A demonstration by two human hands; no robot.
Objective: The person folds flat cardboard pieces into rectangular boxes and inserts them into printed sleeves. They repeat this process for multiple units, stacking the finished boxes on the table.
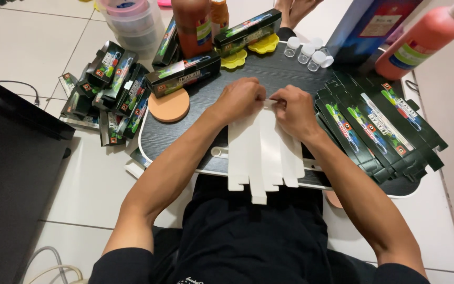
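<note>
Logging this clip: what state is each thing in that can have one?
White flat carton blank: unfolded, pinched at its top edge by left hand and right hand.
Flat dark cartons: unfolded, fanned in a stack.
Assembled boxes: closed.
Small vials: capped, upright.
Red bottle: capped.

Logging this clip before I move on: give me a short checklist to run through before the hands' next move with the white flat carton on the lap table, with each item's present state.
1. Both hands on the carton: left hand and right hand meet at the top edge of the white flat carton. Ok.
2. Carton supported: it lies on the dark lap table, lower end overhanging the near edge. Ok.
3. Flat cartons in reach: black stack beside the right hand. Ok.
4. Small clear vials upright, apart from the hands. Ok.
5. Fingers' grip on the edge: hidden by the knuckles. Cannot tell.
</note>
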